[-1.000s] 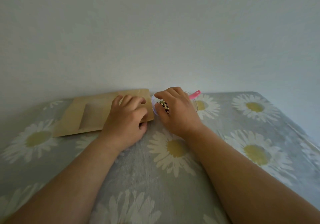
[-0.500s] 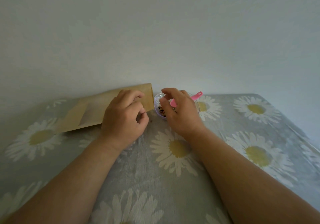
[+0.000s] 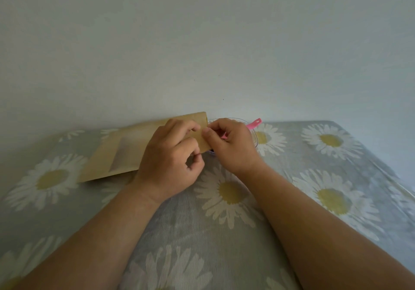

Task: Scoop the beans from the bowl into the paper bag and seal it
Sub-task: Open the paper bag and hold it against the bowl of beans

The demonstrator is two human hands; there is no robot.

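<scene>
A brown paper bag (image 3: pixel 116 152) with a pale window lies on the table at the left, its right end raised off the cloth. My left hand (image 3: pixel 170 161) grips that raised end with curled fingers. My right hand (image 3: pixel 229 146) pinches the same end of the bag between thumb and fingers. Behind my right hand stands a small clear bowl (image 3: pixel 256 137), mostly hidden, so the beans do not show. A pink spoon handle (image 3: pixel 254 123) sticks up from the bowl to the right.
The table wears a grey cloth printed with large white daisies (image 3: pixel 231 191) and stands against a plain pale wall (image 3: pixel 202 54). Its right edge (image 3: pixel 381 168) runs diagonally toward me.
My right hand left the bowl and spoon and moved left to pinch the bag's end. My left hand lifted that end of the bag higher off the table.
</scene>
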